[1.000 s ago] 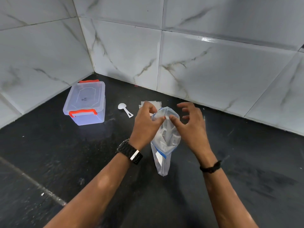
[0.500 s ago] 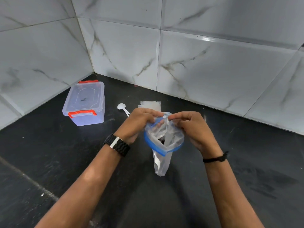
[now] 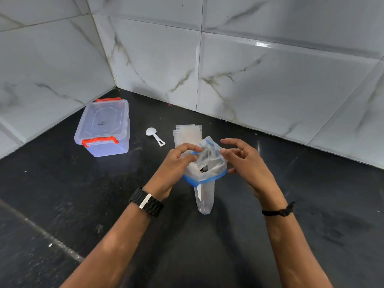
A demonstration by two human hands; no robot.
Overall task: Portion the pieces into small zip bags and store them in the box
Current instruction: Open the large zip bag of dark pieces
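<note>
While I work at the mouth of the big zip bag [image 3: 204, 179], everything else waits beyond my fingers. Far off to the left of my grip, by the corner of the tiled wall [image 3: 270, 80], the clear storage box [image 3: 103, 129] sits on the black counter [image 3: 62, 194] with its lid on and its red latches down. Between the box and my grip lies the small white scoop [image 3: 154, 136], bowl away from me. Just behind my left knuckles, nearly touching the bag, is the flat stack of small zip bags [image 3: 187, 133], none of them filled as far as I can see.

My left hand [image 3: 176, 163] pinches the near-left edge of the bag's mouth between thumb and fingertips. The bag stands upright under my grip, its blue zip strip bowed into an open curve and its lower part narrowing down to the counter. Something dark shows inside the mouth; I take it for the pieces, though I cannot make them out. My right hand [image 3: 245, 161] is just beside the right edge of the mouth, fingers spread and loosely bent, holding nothing, at most brushing the film.

I judge this to be the opening step: getting the supply bag wide and steady. Next I need that mouth to stay open unaided, so one hand can reach back for a small bag and the other left for the scoop, without tipping the narrow base.
</note>
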